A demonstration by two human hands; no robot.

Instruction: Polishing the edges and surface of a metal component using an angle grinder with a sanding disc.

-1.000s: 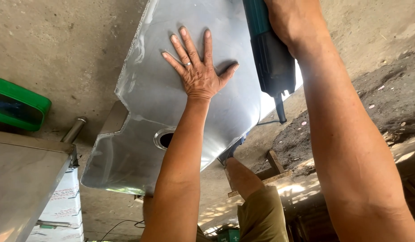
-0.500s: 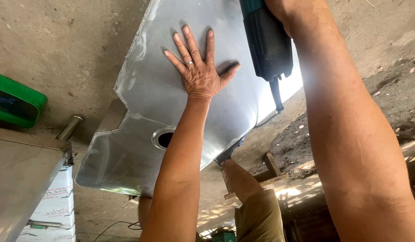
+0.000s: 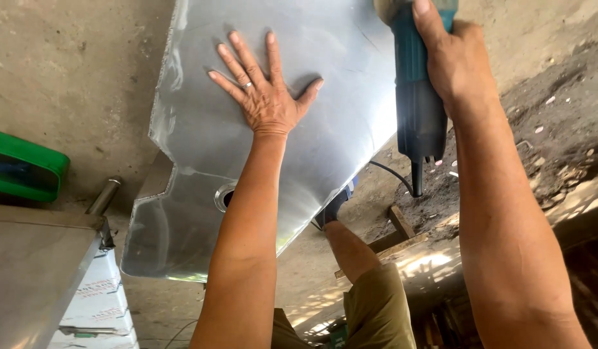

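One shiny metal sheet (image 3: pixel 202 155) with one round hole (image 3: pixel 224 196) near its left edge. Two hands: the left hand (image 3: pixel 266 97) and the right hand (image 3: pixel 457 61). One teal power grinder (image 3: pixel 415 110). One green container (image 3: pixel 21 168) far left. One metal pipe (image 3: pixel 104 196). Two wooden battens (image 3: pixel 396 229) on the ground, right of centre.

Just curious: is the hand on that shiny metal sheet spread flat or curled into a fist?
Spread flat. The left hand lies palm-down on the metal sheet, all fingers fanned apart.

Bare concrete floor (image 3: pixel 73 71) left of metal sheet (image 3: pixel 202 136) is open. Green box (image 3: pixel 24 169) & steel table (image 3: pixel 34 271) block lower left; wood scraps (image 3: pixel 396 226) clutter right.
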